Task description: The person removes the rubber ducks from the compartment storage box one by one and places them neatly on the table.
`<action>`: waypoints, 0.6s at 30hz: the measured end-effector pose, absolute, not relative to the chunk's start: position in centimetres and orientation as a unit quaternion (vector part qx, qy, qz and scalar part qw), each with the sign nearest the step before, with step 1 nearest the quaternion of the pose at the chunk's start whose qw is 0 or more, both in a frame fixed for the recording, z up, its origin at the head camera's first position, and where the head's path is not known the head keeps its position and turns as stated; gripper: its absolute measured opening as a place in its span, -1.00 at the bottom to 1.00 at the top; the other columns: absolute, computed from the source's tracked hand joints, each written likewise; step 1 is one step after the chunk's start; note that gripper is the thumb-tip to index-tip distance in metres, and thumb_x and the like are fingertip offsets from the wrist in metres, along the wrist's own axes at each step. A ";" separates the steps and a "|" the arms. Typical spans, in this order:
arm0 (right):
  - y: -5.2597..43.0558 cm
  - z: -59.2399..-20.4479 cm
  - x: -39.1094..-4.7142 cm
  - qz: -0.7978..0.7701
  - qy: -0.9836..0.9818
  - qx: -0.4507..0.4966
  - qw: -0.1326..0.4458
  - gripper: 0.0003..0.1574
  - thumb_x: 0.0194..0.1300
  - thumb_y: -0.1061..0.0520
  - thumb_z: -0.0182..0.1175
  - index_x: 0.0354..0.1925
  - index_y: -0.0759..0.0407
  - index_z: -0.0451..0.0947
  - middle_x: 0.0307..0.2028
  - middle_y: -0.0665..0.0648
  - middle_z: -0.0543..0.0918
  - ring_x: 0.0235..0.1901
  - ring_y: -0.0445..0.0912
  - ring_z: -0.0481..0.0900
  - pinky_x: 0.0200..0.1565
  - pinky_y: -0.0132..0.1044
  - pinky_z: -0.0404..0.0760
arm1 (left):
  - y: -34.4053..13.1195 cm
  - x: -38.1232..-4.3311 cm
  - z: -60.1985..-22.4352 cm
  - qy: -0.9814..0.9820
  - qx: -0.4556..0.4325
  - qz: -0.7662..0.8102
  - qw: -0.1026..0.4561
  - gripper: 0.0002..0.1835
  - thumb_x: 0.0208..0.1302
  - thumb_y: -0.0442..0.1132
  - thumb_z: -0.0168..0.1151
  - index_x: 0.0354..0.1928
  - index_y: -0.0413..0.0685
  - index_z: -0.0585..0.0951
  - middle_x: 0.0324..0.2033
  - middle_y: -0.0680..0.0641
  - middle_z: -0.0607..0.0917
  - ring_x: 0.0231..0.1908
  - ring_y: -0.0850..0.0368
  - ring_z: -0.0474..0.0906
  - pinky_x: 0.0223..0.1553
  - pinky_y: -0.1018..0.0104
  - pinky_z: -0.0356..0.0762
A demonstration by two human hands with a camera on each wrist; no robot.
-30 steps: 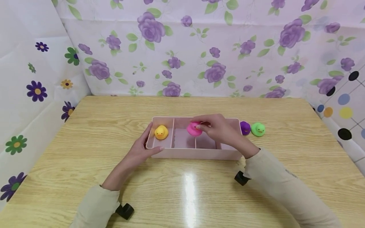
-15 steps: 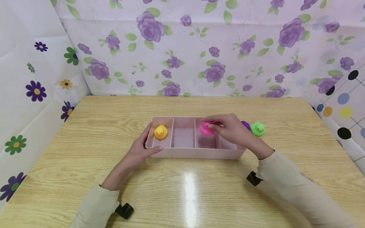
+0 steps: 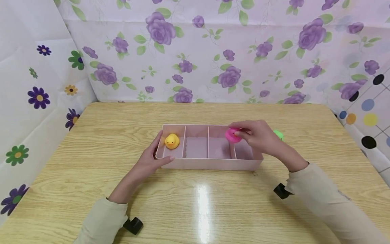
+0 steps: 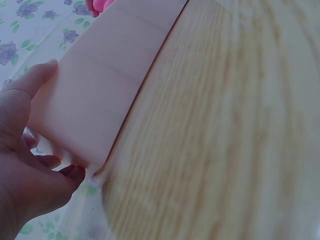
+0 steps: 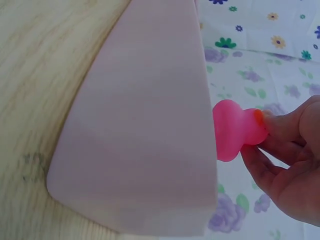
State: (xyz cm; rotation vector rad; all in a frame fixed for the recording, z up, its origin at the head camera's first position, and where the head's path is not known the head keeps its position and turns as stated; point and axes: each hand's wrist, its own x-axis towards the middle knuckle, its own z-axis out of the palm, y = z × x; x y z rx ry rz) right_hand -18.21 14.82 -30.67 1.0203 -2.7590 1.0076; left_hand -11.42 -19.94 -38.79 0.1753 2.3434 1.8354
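A pale pink box [image 3: 210, 164] with dividers sits lengthwise on the table. My left hand [image 3: 149, 159] grips its left end, the thumb along the front wall and the fingers around the end wall; the left wrist view shows this hand [image 4: 35, 150] at the box corner. A yellow toy duck [image 3: 172, 141] rests in the leftmost compartment. Above the divider between the two right-hand compartments, a pink toy duck [image 3: 233, 135] is pinched by the thumb and fingers of my right hand [image 3: 259, 137]. In the right wrist view the pink duck [image 5: 235, 131] shows just past the box rim.
A green toy duck [image 3: 278, 135] lies on the wooden table [image 3: 182, 203] right of the box, partly hidden by my right hand. Floral sheets [image 3: 198, 61] hang behind the table and at its sides. A black wrist device [image 3: 282, 191] protrudes below my right sleeve.
My right hand has carried the pink duck rightward over the box, from the second compartment to the rightmost divider. The purple duck is now hidden behind that hand. My left hand has stayed put.
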 end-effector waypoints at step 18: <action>18.8 -30.3 -18.3 0.339 -0.907 0.246 0.034 -0.66 0.27 0.36 0.24 0.03 0.32 0.63 -0.08 0.34 0.66 -0.26 0.08 0.66 -0.41 -0.40 0.55 | -20.0 -11.4 -38.9 0.781 0.058 0.617 0.083 0.06 0.22 -0.26 0.34 0.55 0.20 -0.19 0.50 -0.13 -0.13 0.39 -0.14 0.02 0.26 -0.02 0.21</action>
